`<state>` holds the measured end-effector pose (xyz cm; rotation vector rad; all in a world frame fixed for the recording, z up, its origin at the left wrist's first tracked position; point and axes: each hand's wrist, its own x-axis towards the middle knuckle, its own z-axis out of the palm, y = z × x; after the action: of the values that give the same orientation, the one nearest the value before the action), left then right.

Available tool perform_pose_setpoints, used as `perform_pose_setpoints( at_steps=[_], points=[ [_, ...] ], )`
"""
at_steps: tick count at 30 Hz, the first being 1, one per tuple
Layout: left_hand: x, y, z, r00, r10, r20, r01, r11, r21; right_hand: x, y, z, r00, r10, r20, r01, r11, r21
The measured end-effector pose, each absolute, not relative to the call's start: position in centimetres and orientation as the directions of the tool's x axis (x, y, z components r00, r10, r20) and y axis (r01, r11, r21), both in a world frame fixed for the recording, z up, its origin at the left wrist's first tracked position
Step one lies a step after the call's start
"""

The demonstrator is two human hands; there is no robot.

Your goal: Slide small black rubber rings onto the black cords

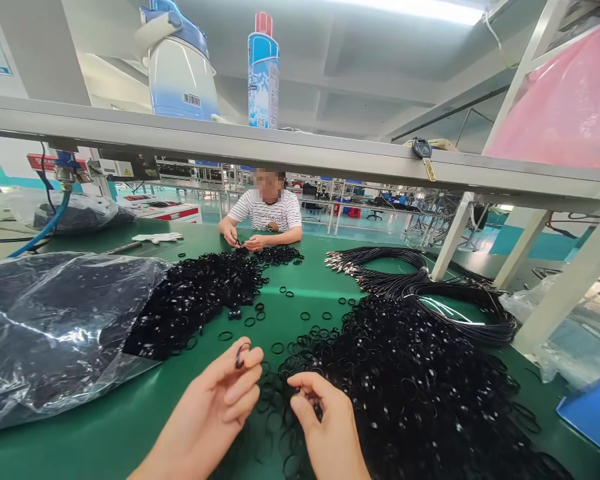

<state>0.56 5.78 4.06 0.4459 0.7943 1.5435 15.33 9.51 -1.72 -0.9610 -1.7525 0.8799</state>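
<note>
While black rings (pixel 180 303) fill the plastic bag (pixel 40 333), left hand (pixel 220 403) and right hand (pixel 325 427) each pinch a ring (pixel 240 355).

Your table mat (pixel 130 413) is plain green. The ring (pixel 239 357) in your left hand (pixel 220 407) is black, like the heap of rings (pixel 410 373) near right and the cables (pixel 430 280) beyond it. Far across, a person's shirt (pixel 265 212) is white with dark stripes. On the far shelf, the spray can (pixel 263 73) is blue with a red cap, the jug (pixel 180 67) blue and white. Far right, the bag (pixel 570 107) is pink; near right, the tray (pixel 593 413) blue.
</note>
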Motion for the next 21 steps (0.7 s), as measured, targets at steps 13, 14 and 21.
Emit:
perform_pose_setpoints(
  at_steps=[13,14,21],
  points=[
    [-2.2,6.7,1.0,-0.143,0.984,0.103,0.613,0.006,0.790,15.8,9.7,-1.5,-0.247,0.773,0.585,0.598,0.597,-0.535],
    [-2.4,6.6,1.1,-0.121,0.986,0.114,0.662,-0.005,0.749,15.9,9.7,-1.4,-0.250,0.755,0.606,0.588,0.616,-0.524],
    [-4.6,6.4,2.9,-0.061,0.997,0.037,0.677,0.014,0.736,16.1,9.1,0.2,-0.197,0.652,0.732,0.401,0.735,-0.547]
  ],
)
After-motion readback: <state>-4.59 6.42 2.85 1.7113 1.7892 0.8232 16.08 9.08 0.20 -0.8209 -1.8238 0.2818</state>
